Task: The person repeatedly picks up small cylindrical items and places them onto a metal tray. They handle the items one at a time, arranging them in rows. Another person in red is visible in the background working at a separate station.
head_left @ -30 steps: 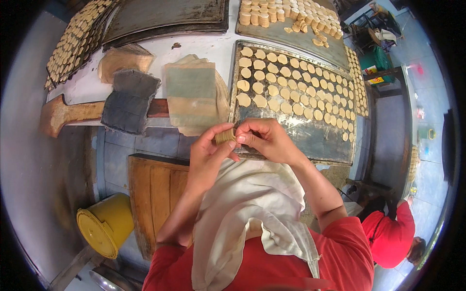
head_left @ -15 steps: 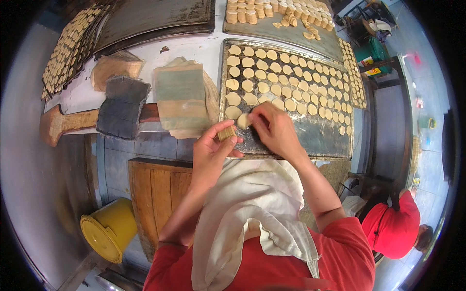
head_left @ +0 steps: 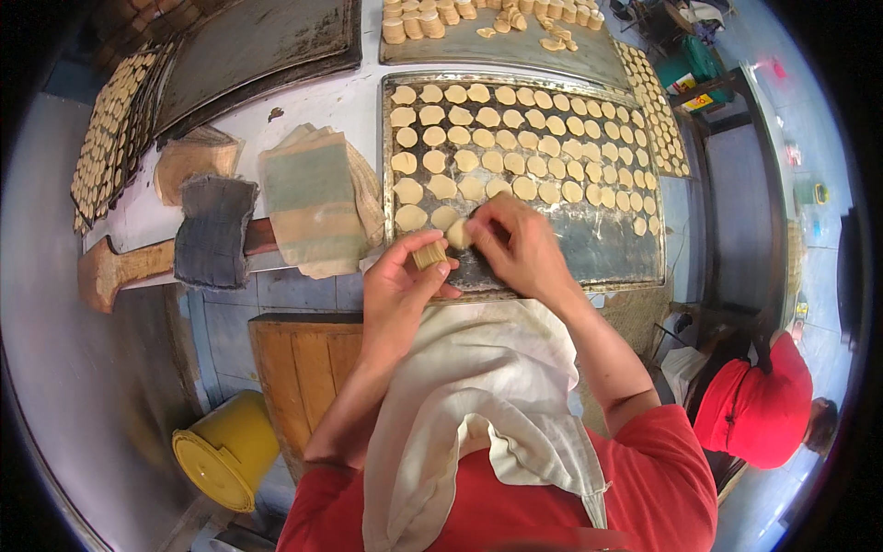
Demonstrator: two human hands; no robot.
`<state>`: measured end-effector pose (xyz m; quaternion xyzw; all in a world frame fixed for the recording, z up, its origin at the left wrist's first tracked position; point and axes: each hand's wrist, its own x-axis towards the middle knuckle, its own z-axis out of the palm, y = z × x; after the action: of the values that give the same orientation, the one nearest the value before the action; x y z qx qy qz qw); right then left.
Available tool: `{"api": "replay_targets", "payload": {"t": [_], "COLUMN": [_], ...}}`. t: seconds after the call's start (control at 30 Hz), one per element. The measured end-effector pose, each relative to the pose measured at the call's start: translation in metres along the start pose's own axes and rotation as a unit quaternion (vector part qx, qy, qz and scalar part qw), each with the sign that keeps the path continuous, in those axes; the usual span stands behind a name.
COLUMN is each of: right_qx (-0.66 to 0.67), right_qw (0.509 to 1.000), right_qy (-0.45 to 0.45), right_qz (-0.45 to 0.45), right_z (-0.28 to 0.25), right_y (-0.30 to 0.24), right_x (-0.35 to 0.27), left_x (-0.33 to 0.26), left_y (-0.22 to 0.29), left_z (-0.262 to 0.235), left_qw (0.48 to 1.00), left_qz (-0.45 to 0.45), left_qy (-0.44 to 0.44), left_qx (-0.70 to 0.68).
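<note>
My left hand (head_left: 401, 281) grips a short stack of thin dough rounds (head_left: 429, 256) between thumb and fingers. Close beside it, my right hand (head_left: 522, 247) pinches a single dough round (head_left: 458, 234) over the near part of a dark metal baking tray (head_left: 589, 241). Rows of pale, flat rounds (head_left: 492, 162) cover the tray's far part. In the nearest row, two rounds (head_left: 411, 218) show just beyond my hands; my right hand hides part of the tray.
Left of the tray lie a striped cloth (head_left: 308, 202), a dark cloth (head_left: 213, 225) and a wooden-handled tool (head_left: 115, 271). Stacked rounds (head_left: 432, 20) stand on a farther tray. A yellow bucket (head_left: 225, 451) sits low at left; a person in red (head_left: 754, 405) is at right.
The view has shifted, so the tray appears farther left. Another round now lies beside the first in the nearest row, and my right fingers pinch a further one. The left hand still grips the stack.
</note>
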<state>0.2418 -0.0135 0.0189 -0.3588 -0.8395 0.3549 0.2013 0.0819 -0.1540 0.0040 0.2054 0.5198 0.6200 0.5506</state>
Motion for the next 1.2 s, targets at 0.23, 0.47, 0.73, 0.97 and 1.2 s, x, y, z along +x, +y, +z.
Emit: {"api": "replay_targets", "payload": {"t": [0.23,0.47,0.73,0.97,1.2], "right_qx": [0.148,0.045,0.177,0.078,-0.076], "right_qw": [0.981,0.993,0.977,0.995,0.989], "right_qy": [-0.086,-0.042,-0.081,0.017,0.104], "right_qz": [0.087,0.102,0.089,0.064,0.079], "right_z": [-0.016,-0.031,-0.036,-0.050,-0.060], "right_y": [0.006,0.028,0.023,0.043,0.057], "right_x": [-0.017,-0.020,-0.031,-0.036,-0.047], "left_x": [0.005,0.011,0.017,0.023,0.028], "left_y": [0.000,-0.003,-0.009,-0.010,-0.012], "left_z": [0.015,0.035,0.046,0.059,0.075], "left_qw": [0.998,0.998,0.997,0.996,0.991], "left_qz": [-0.033,-0.034,-0.031,-0.054,-0.067], "left_qy": [-0.050,-0.056,-0.065,-0.067,-0.115], "left_qx": [-0.003,-0.022,0.005,0.007,0.022]}}
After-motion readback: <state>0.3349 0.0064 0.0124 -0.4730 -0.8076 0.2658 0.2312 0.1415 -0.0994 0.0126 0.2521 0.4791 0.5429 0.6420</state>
